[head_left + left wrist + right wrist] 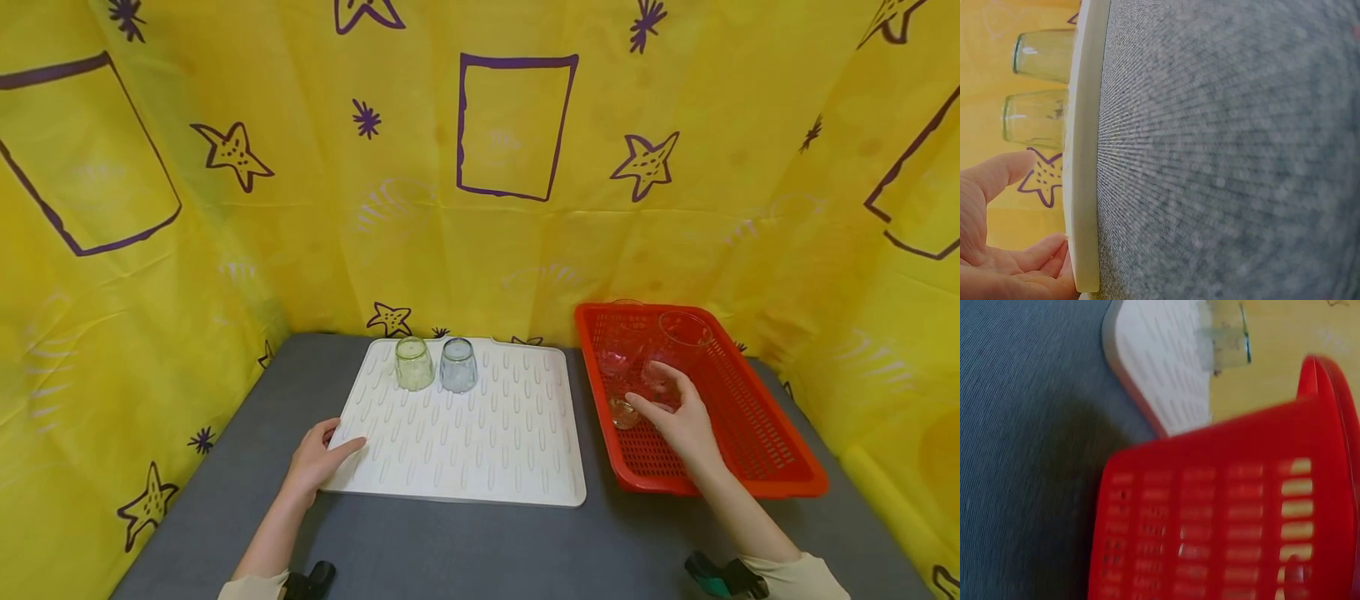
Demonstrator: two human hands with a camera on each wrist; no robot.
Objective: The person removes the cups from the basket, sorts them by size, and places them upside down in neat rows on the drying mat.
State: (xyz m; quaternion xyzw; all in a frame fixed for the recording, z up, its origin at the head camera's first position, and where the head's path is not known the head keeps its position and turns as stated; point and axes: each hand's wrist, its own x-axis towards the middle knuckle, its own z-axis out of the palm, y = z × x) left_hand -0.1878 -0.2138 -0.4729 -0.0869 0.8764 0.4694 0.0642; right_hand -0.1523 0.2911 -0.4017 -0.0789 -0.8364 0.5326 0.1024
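Observation:
A white ribbed drying tray (487, 450) lies on the table. A green glass (414, 367) and a blue glass (458, 368) stand upside down near its back edge. My left hand (317, 458) touches the tray's front left edge with its fingertips; the thumb is spread apart from them. Over the red basket (780, 479), my right hand (686, 421) has its thumb and fingers spread. Close to these fingers are a tall clear glass (686, 333) and an amber glass (624, 413). Whether the fingertips touch the clear glass is hard to tell.
More clear glassware (621, 346) lies at the basket's back left, partly see-through. The basket's perforated side wall (1210, 512) rises beside the tray. Yellow patterned cloth (517, 250) hangs behind and around the grey table (480, 550).

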